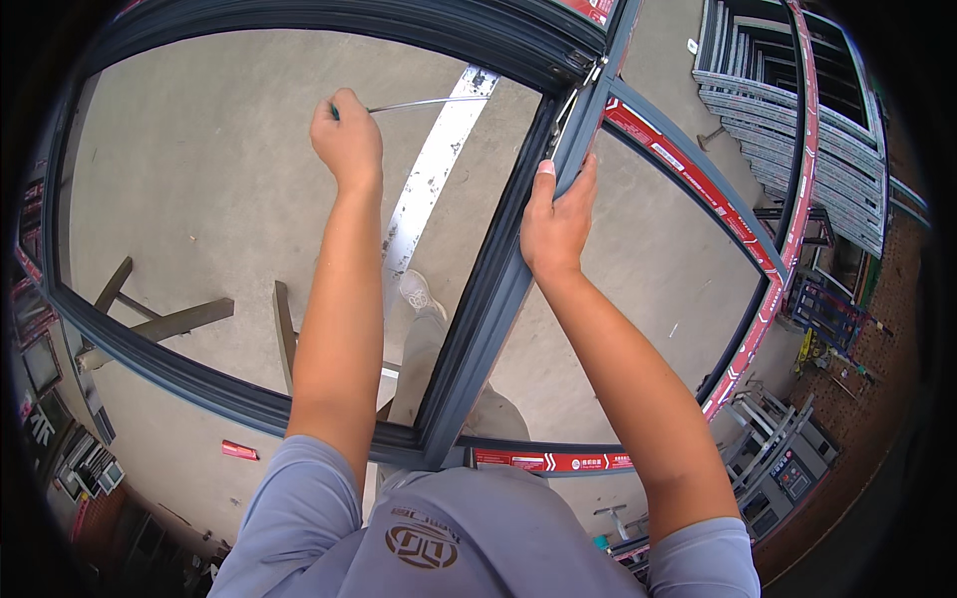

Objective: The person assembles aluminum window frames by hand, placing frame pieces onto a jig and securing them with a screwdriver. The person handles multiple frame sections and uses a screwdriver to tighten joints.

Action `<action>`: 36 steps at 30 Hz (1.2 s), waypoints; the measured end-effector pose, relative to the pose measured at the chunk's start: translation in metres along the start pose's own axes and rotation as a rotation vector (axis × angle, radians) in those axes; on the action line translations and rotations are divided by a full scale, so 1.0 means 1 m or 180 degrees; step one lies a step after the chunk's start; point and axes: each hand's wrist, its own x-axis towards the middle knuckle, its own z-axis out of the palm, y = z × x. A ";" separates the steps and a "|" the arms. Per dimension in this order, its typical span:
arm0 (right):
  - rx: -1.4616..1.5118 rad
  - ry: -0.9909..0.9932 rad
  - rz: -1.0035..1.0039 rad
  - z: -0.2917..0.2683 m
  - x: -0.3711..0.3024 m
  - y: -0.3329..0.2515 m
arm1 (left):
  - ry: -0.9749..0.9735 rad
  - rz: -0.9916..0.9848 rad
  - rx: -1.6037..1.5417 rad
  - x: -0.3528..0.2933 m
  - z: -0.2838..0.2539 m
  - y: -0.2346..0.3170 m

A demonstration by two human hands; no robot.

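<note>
My left hand (349,140) is closed around the handle of a screwdriver, held above the large left opening of a dark grey window frame (477,309). The screwdriver's long thin metal shaft (429,103) points right, its tip apart from the frame. My right hand (558,221) grips the upright middle bar, thumb on the near side and fingers over the other edge. Just beyond its fingertips, a silver metal hinge arm (566,115) lies along the bar near the top corner.
Red protective tape (688,174) covers the right section's edges. Frames are stacked (797,130) at the far right. Below lie a white floor stripe (439,169), dark support legs (179,321) and a red packet (239,450). My shoe (419,292) shows through the opening.
</note>
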 end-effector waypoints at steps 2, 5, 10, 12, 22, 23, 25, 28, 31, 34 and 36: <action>-0.0032 0.0017 -0.0043 0.001 0.002 0.000 | -0.0348 0.0371 0.0440 0.006 0.010 0.006; -0.0049 0.0017 -0.0024 0.002 0.002 0.001 | -0.0655 0.0596 0.0885 0.014 0.035 0.022; -0.0024 0.0041 -0.0072 0.004 0.003 0.004 | -0.0849 0.1051 0.1394 0.016 0.067 0.037; -0.0002 0.0025 -0.0088 0.005 0.003 0.005 | -0.0928 0.1002 0.1331 0.012 0.076 0.038; -0.0063 0.0018 -0.0101 0.003 0.003 0.004 | -0.0911 0.1145 0.1324 -0.001 0.082 0.039; -0.0078 0.0018 -0.0101 0.003 0.003 0.004 | -0.0944 0.1133 0.1269 -0.002 0.081 0.039; -0.0086 -0.0014 -0.0081 0.002 0.003 0.003 | -0.0975 0.1150 0.1161 -0.002 0.079 0.041; -0.0119 -0.0024 -0.0075 0.002 0.003 0.004 | -0.1396 0.0927 0.1390 0.006 0.076 0.047; -0.0112 -0.0001 -0.0077 0.002 0.002 0.004 | -0.2000 0.0628 0.1398 0.021 0.073 0.056; -0.0066 0.0025 -0.0122 0.004 0.003 0.005 | -0.1945 0.0764 0.1285 0.024 0.073 0.059; -0.0050 0.0033 -0.0143 0.004 0.004 0.005 | -0.2063 0.0615 0.1229 0.026 0.073 0.058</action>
